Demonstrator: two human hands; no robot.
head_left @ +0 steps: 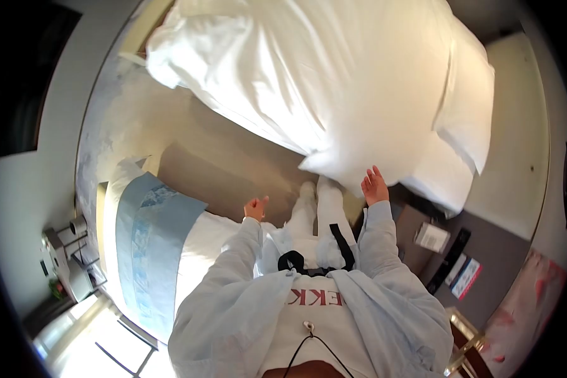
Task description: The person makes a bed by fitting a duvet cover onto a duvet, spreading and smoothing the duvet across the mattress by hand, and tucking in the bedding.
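Observation:
My left hand (pixel 256 208) hangs in the air over the floor, near the corner of the second bed. Its fingers are loosely curled with a gap beside the thumb, and nothing shows in it. At the near edge of the white duvet (pixel 359 94), my right hand (pixel 375 186) is open, fingers extended. Whether it touches the duvet I cannot tell. The duvet spreads over the large bed in front of me, with soft wrinkles and a corner (pixel 315 162) hanging by my legs. White pillows (pixel 465 120) lie at its right end.
Behind my left arm is another bed with a blue runner (pixel 146 233). To the right stands a dark nightstand (pixel 485 252) with a white card (pixel 432 237), a black item (pixel 448 261) and leaflets (pixel 463 276). A brown carpet (pixel 227 151) runs between the beds.

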